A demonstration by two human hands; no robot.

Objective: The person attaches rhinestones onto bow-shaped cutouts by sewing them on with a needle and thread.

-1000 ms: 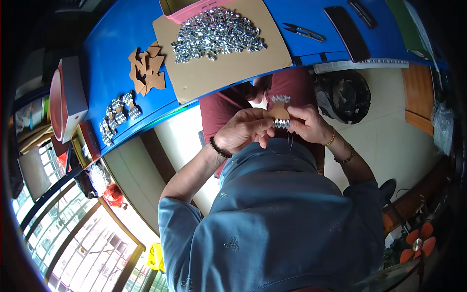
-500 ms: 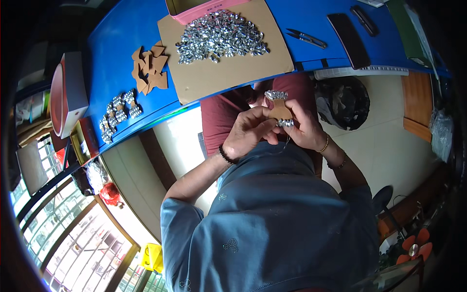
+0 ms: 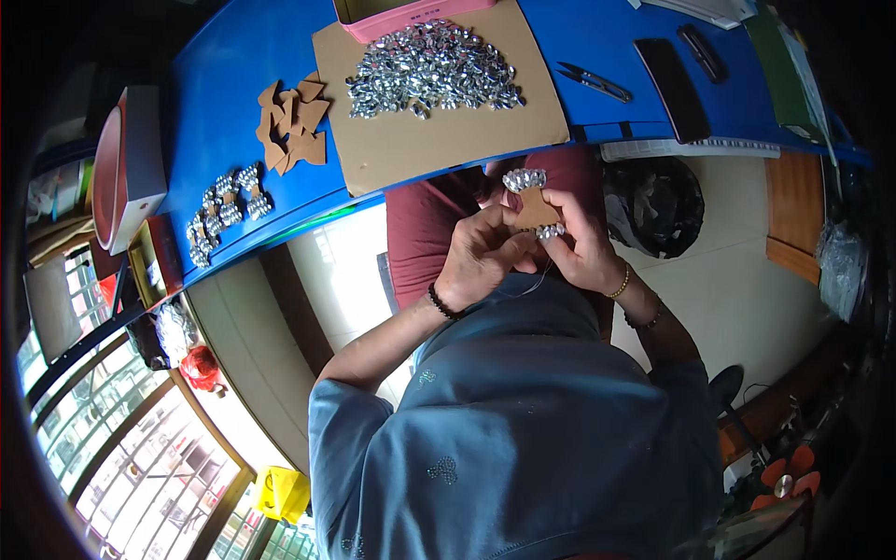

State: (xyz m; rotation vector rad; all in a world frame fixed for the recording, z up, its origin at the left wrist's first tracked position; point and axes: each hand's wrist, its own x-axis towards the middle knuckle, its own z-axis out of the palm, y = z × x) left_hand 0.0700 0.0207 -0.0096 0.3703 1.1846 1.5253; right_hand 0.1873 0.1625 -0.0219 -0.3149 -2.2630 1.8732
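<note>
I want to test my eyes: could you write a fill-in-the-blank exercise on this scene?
The left hand and right hand hold a brown piece with ____-coloured beads.
The table is ____.
The box beyond the bead pile is ____.
The snips lie to the bead pile's ____.

Missing: silver; blue; pink; right.

Tan card, narrowing toward far end; silver bead cluster across far end, silver bead row along near edge. Held between left fingers and right fingers. Thin thread below.
</note>
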